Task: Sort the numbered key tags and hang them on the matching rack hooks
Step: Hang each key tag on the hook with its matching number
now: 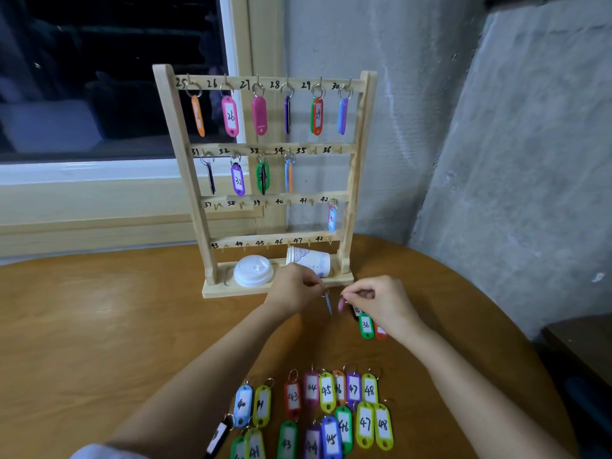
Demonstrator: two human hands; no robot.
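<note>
A wooden rack (347, 193) with hooks numbered 25 to 48 stands at the back of the table. Tags hang on hooks 25 to 34 and on 42 (332, 218). My left hand (294, 289) pinches the ring of a blue tag (328, 303) that hangs edge-on just above the table. My right hand (381, 303) pinches the ring of a pink tag (341, 304) right beside it. Under my right hand lie a green tag 36 (366, 326) and a red tag (381, 331). Several tags numbered 40 to 48 (326, 390) lie in rows at the near edge.
A white lid (253, 270) and a paper cup (309, 260) tipped on its side sit on the rack's base. A window is behind on the left and a grey wall on the right. The round wooden table (116, 326) curves off at the right.
</note>
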